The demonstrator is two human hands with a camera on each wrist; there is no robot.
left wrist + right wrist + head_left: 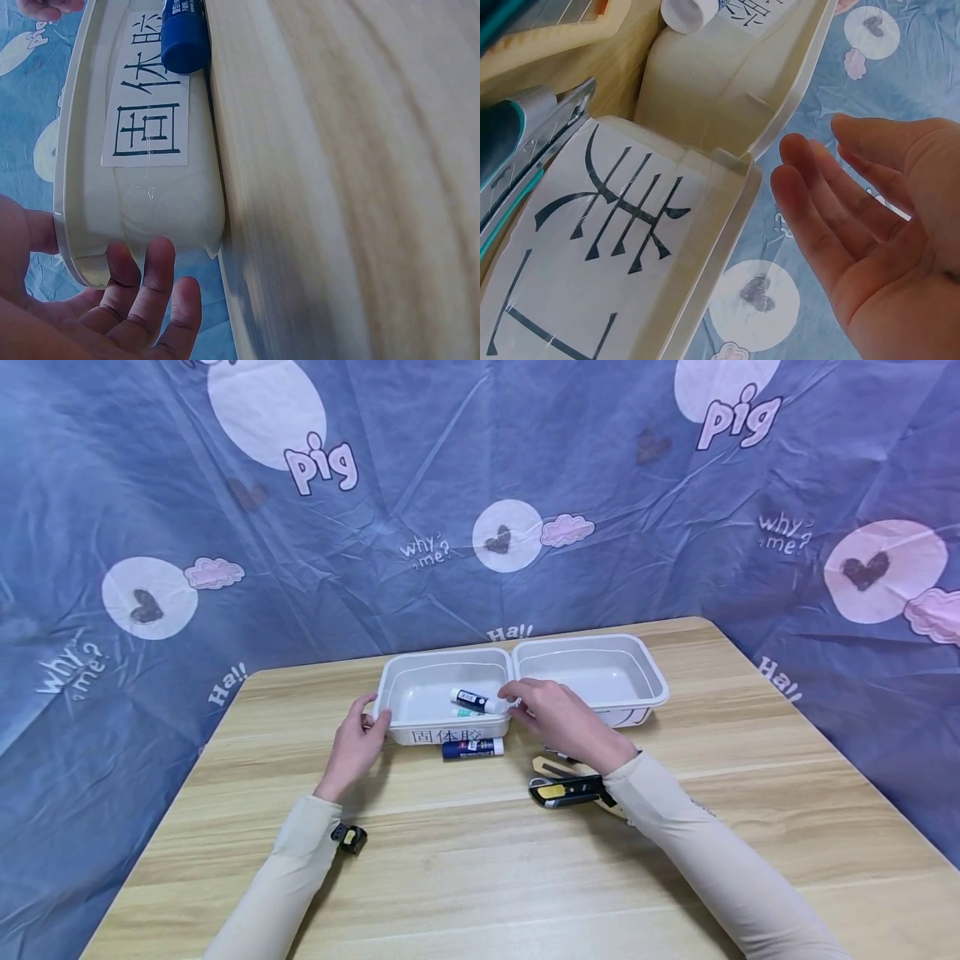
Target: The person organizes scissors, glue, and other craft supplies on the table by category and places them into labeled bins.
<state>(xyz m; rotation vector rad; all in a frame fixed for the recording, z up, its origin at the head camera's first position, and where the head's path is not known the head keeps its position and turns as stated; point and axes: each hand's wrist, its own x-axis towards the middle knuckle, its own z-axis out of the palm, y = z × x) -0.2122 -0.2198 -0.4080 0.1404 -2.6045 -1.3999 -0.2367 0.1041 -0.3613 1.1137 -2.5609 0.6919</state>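
head: high, forward-down | wrists: close, sharing left bin point(442, 693)

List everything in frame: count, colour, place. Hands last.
Bins: 2, white plastic, side by side at the table's far middle; each has a paper label with black characters on its near wall.
Glue stick in bin: 1, white with a dark label, lying in the left bin near its right wall.
Glue stick on table: 1, blue with a white cap, lying against the left bin's near wall.
Utility knives: at least 2, one black and yellow, one pale yellow, on the table under the right wrist.
Table: 1, light wood.
Backdrop cloth: 1, blue with pink and white prints.
Left hand: on the left bin's near-left corner.
Right hand: open, fingertips by the glue stick in the bin.
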